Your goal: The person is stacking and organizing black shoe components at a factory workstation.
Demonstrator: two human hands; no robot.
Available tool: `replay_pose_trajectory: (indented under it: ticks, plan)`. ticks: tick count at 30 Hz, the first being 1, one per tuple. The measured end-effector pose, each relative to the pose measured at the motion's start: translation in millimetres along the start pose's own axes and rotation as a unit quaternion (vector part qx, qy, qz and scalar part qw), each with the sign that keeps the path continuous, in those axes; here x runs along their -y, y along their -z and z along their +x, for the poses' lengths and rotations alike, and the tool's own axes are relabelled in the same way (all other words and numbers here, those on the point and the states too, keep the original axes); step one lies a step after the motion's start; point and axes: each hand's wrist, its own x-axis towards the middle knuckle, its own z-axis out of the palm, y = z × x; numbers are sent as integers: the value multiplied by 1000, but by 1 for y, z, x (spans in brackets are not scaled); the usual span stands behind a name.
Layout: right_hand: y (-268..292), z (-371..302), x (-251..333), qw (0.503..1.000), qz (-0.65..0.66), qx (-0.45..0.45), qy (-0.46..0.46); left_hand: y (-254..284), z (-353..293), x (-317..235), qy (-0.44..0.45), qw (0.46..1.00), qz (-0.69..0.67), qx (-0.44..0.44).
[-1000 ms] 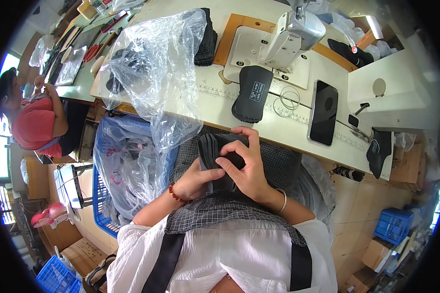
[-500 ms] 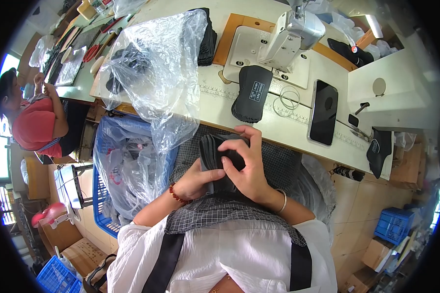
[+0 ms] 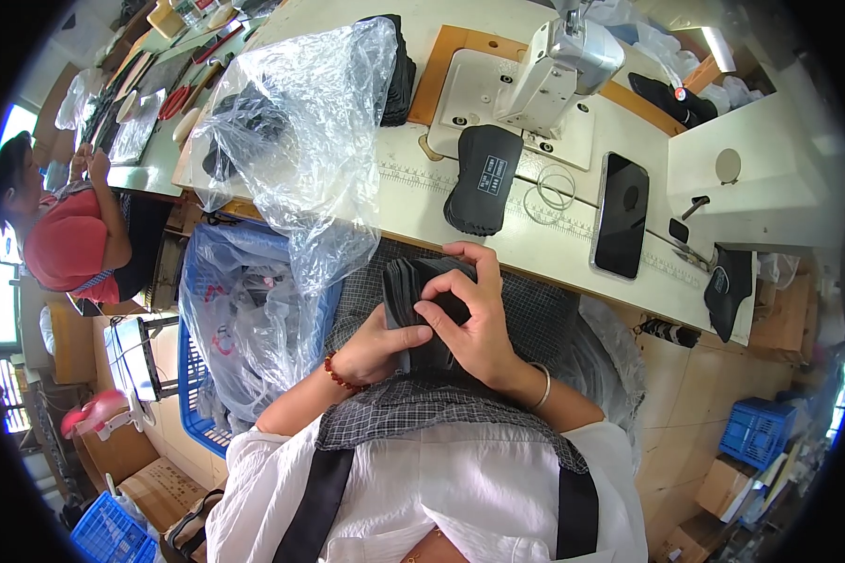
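Observation:
Over my lap I hold a thick stack of thin black shaped pieces (image 3: 403, 293), its layered edges turned up. My left hand (image 3: 370, 351) grips the stack from the lower left, with the thumb laid across its near side. At the stack's right, my right hand (image 3: 479, 324) has its thumb and index finger bent together against the piece edges; the other fingers curl behind. Just beyond, on the table, lies a neat pile of similar black pieces (image 3: 484, 178) with white print on top.
A sewing machine (image 3: 559, 80) stands on the table (image 3: 408, 202). Nearby are a phone (image 3: 622, 216), a clear ring (image 3: 556, 188), a plastic bag (image 3: 300, 122) over black pieces and another black stack (image 3: 399, 80). A blue basket (image 3: 192, 375) sits at my left; a co-worker (image 3: 70, 230) is further left.
My right thumb and index finger have shifted slightly left along the stack's edges. My left hand keeps its place. The co-worker's hands have moved a little.

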Motion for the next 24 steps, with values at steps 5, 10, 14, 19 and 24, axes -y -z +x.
replay_pose_trajectory:
  ticks: [5,10,14,19,24]
  plan:
    - [-3,0,1,997,55,-38,-34,-1,0,-1,4,1000,-14,4]
    - [1,0,2,1000,0,-15,0,3,1,0,14,1000,-4,16]
    - [0,0,1,1000,1,-14,9,0,0,-1,10,1000,-6,15]
    - [0,1,1,1000,-5,-16,4,0,1,0,3,1000,4,8]
    - [1,1,2,1000,-7,-16,3,-2,1,-2,8,1000,-5,11]
